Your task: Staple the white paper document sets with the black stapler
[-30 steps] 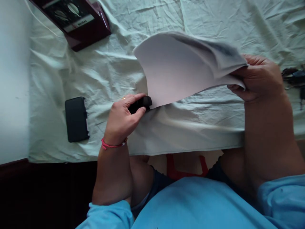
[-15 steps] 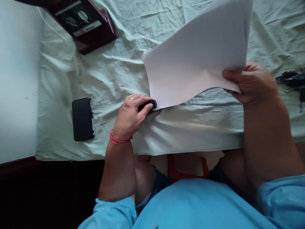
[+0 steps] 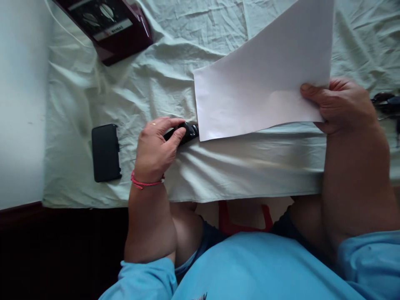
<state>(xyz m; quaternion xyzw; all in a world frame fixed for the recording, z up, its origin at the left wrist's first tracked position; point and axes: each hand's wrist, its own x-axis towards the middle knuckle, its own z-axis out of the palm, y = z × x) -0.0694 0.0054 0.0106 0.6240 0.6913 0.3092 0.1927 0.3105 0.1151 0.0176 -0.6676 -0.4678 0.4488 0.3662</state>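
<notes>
A person's right hand (image 3: 340, 106) is pinching a blank white sheet of paper (image 3: 262, 83) (flat, uncreased) above the wrinkled pale cloth (image 3: 125, 83), while the left hand (image 3: 155, 148) is gripping a small black stapler (image 3: 186, 132) at the sheet's lower left corner.

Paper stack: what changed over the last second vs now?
The paper stack went from curled over and drooping to flat and raised, its far end out of frame; its near corner now lies just clear of the black stapler. The right hand kept its grip, the left hand stayed on the stapler. Phone and maroon box unmoved.
</notes>
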